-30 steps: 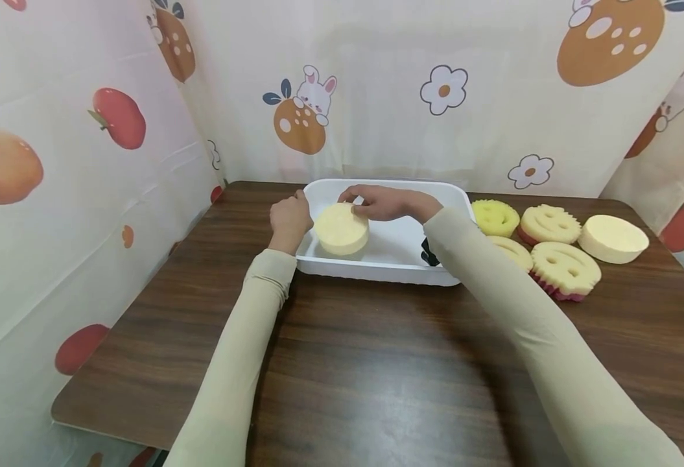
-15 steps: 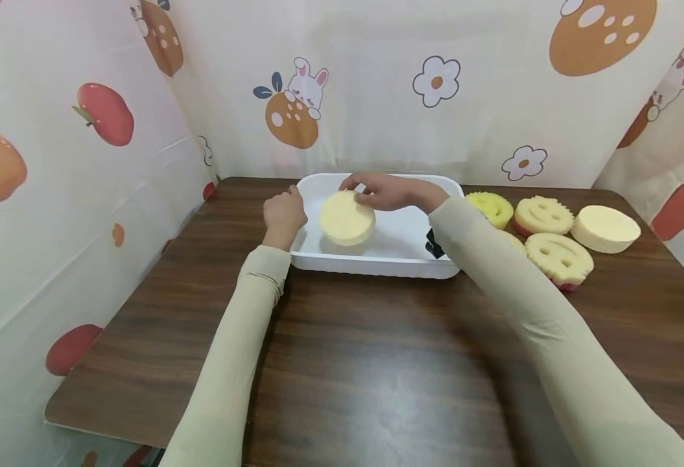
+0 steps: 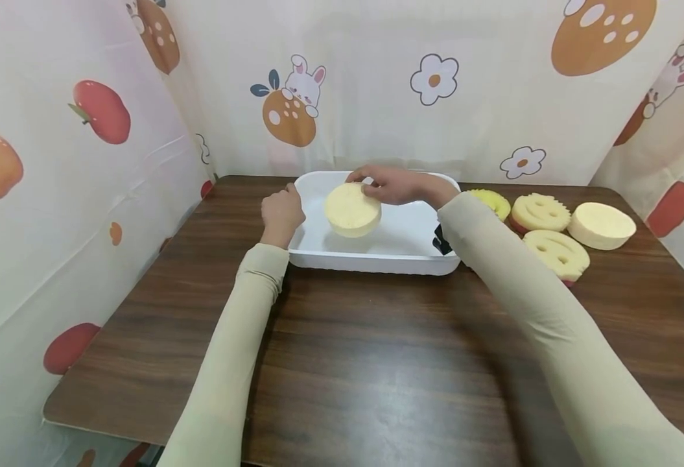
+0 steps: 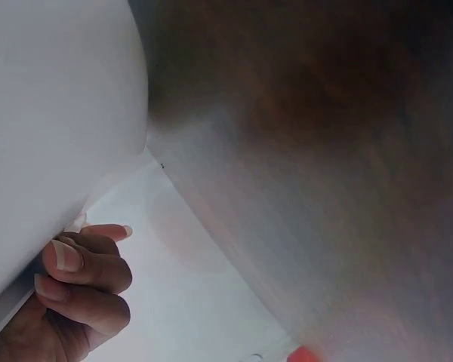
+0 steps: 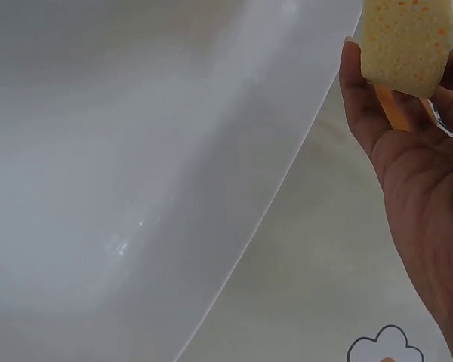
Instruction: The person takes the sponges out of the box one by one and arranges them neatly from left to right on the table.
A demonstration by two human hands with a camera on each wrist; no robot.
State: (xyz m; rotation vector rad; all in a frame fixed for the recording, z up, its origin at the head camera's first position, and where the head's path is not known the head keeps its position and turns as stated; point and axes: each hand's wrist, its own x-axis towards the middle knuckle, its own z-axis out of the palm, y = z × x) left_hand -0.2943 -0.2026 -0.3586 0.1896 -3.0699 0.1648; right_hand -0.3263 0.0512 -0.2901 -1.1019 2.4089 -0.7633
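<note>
My right hand holds a round pale-yellow sponge by its far edge, thumb on one side and fingers on the other. The sponge hangs over the left half of a white plastic tray, clear of its floor. In the right wrist view, the sponge shows a porous side between thumb and fingers. With curled fingers, my left hand grips the tray's left rim. The left wrist view shows those fingers hooked under the rim.
Right of the tray lie several sponges: a bright yellow one, smiley-faced ones such as this sponge and this nearer sponge, and a plain round one. A printed curtain hangs behind the brown table.
The right hand has lifted the round sponge a little and moved it slightly right over the tray. The left hand keeps its grip on the rim, and the head view has shifted slightly.
</note>
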